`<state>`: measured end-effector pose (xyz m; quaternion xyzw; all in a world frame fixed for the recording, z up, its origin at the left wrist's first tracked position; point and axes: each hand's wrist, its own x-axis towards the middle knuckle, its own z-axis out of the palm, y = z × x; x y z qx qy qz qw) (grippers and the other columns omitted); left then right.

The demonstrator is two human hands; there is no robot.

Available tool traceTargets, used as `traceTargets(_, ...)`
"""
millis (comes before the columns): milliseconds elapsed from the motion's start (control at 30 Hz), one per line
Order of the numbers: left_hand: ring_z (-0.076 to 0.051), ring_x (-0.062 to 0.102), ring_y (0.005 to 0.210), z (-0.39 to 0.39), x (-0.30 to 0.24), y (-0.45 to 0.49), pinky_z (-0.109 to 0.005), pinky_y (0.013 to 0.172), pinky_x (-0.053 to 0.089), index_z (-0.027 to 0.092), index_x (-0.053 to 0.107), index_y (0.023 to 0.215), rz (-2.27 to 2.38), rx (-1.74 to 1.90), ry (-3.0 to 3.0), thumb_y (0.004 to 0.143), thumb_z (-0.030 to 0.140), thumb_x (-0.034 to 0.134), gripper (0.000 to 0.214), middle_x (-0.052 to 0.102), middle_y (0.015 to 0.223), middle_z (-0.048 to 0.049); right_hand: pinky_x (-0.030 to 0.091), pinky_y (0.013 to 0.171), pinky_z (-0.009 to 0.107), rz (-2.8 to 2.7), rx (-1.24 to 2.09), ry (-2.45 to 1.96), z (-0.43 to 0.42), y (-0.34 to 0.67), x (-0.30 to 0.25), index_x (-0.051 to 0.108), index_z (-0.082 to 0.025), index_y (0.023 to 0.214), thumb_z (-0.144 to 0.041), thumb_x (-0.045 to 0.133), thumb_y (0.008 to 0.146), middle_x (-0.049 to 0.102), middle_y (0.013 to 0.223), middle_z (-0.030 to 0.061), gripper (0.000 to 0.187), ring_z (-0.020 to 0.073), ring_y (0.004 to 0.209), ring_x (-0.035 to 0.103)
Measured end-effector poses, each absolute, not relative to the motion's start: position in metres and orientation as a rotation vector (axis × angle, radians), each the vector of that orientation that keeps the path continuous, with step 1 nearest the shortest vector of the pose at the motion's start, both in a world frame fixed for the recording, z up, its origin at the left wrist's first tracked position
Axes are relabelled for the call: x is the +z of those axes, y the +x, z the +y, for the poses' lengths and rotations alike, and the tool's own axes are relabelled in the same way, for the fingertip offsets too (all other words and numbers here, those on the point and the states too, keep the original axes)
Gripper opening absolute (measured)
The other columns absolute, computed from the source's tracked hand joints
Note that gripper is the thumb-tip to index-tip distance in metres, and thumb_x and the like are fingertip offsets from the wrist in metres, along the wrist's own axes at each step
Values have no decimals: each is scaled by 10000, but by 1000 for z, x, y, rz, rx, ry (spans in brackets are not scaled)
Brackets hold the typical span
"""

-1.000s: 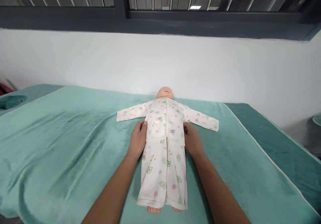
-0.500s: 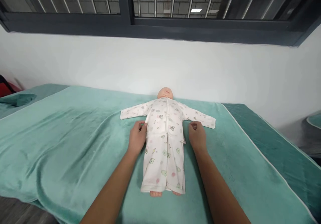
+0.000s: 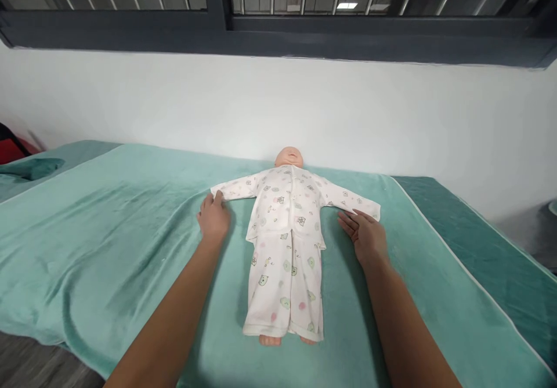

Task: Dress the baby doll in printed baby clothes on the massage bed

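Observation:
A baby doll (image 3: 289, 156) lies on its back on a green blanket, its head toward the wall and its feet toward me. It wears a white printed long-sleeved shirt (image 3: 285, 202) and matching trousers (image 3: 285, 289), with both sleeves spread out sideways. The fingertips of my left hand (image 3: 213, 218) reach the cuff of the sleeve on the left; the fingers are slightly bent and apart. Beside the lower edge of the other sleeve, near its cuff, my right hand (image 3: 366, 234) is open with its fingers stretched out. The toes show below the trouser legs.
The green blanket (image 3: 130, 249) covers the bed, with wrinkles on the left and darker green fabric (image 3: 470, 225) on the right. Behind stands a white wall (image 3: 278, 104) under a dark-framed window (image 3: 278, 37). A red and black item (image 3: 11, 147) sits at the far left.
Both hands have left the sides of the shirt and moved outward to the sleeves. The right fingers have opened out, and the shirt's hem now lies wider over the trousers.

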<state>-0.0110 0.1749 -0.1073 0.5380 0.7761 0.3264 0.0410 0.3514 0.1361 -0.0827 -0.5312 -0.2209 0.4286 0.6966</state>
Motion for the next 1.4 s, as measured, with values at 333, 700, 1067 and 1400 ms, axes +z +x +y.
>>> traceTargets(333,-374,650,1104,180,-105,-29,-512,951,456,125,671,1259,2445,907,1593,919,111,340,474,705,1185,-215,664,792,292,-433,907,-1187,132,350,-80,654,-178,920,-101,677,645,701,925,29,286,201,904,738)
traceTargets(700,-402,578,1267,171,-111,-27,-569,1050,415,107,632,1331,2386,1101,1481,934,143,358,484,632,1362,-208,653,773,284,-432,854,-1196,128,349,-82,632,-194,906,-131,686,643,718,926,21,276,187,874,736)
traceTargets(1067,-274,487,1402,179,-120,-38,-413,1194,364,139,604,1378,2219,1327,1505,782,35,436,628,553,1490,-92,500,967,423,-716,200,-1740,139,394,-95,577,-167,1134,-300,649,699,654,1164,127,460,245,1021,627)
traceTargets(1400,-288,599,1258,180,-117,-38,-404,1110,440,176,688,1257,2188,1353,1415,844,163,474,465,675,1334,-90,508,783,369,-910,363,-1654,159,425,-87,647,-173,1021,-290,648,623,690,838,51,415,215,767,629)
